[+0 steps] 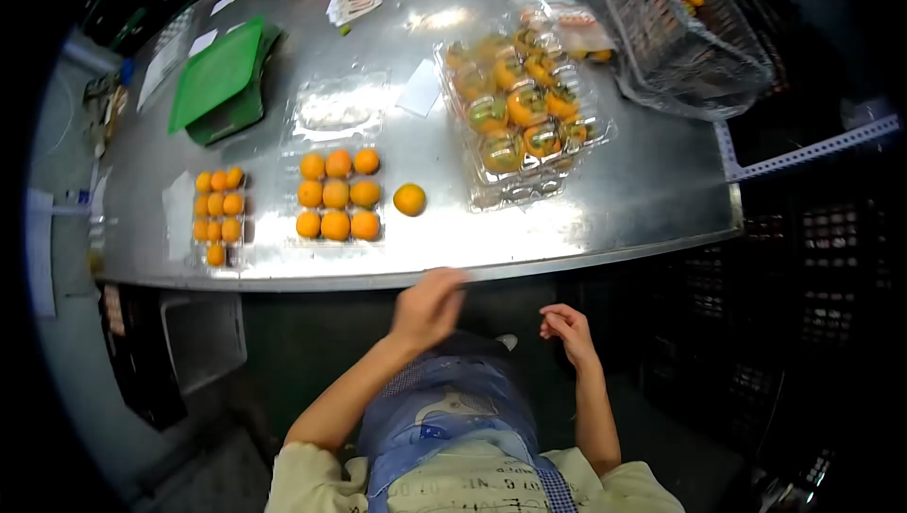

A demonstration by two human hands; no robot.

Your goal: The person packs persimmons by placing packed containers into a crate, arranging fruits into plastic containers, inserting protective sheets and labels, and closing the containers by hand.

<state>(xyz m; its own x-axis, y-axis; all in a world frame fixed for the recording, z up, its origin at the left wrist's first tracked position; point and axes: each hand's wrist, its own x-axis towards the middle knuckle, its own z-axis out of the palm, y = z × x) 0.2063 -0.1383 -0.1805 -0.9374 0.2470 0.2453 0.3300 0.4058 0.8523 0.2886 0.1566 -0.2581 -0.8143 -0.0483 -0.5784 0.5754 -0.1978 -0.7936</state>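
Observation:
Near the table's front edge is my left hand, its fingers curled and blurred; whether it holds anything I cannot make out. My right hand hangs in front of the table, fingers bent, with nothing visible in it. A single orange fruit lies on the metal table, above my left hand. Left of it, an open clear tray holds orange fruits in rows. Farther left, more orange fruits sit in a narrower clear pack. On the right stands a stack of clear packs with orange fruits in the top one.
A green container stands at the back left. A plastic-lined crate with some orange fruits is at the back right. Paper sheets lie on the table. Dark crates stand at the lower right, and a grey bin below the left edge.

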